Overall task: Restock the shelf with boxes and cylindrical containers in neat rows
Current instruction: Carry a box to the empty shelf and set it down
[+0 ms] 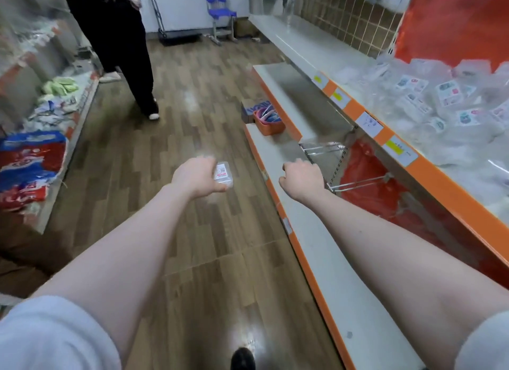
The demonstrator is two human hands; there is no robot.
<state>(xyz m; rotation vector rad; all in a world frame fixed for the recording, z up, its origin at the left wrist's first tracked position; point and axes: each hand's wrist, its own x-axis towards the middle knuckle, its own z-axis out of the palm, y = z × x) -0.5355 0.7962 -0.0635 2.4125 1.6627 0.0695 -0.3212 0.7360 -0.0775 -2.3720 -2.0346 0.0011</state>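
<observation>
- Left hand (198,177): fingers curled round small clear plastic box (223,174) with red-and-white label; box held out over wooden floor (176,116), clear of any shelf.
- Right hand (301,177): fingers loosely curled, holding nothing visible; hovering over front edge of lower shelf (325,259), just beside wire divider (325,149).
- Key relation: bare shelf surface lies to right of box, past right hand. Right hand nearer shelf; box hand farther out in aisle.
- Box long axis: roughly along aisle, near parallel to shelf's orange front strip. Judged: little turning needed to seat it square to edge.
- Orange basket (268,123) and small carton (249,110) at far end of lower shelf, well apart from both hands.
- Upper tier (399,146): clear bagged goods in loose heap behind orange price rail.
- Second person standing farther up aisle, apart from work area.
- Judged stage: carrying, box not yet placed; no neat row visible on lower shelf.
- Motion blur on both hands; exact finger contact on box partly unclear.
</observation>
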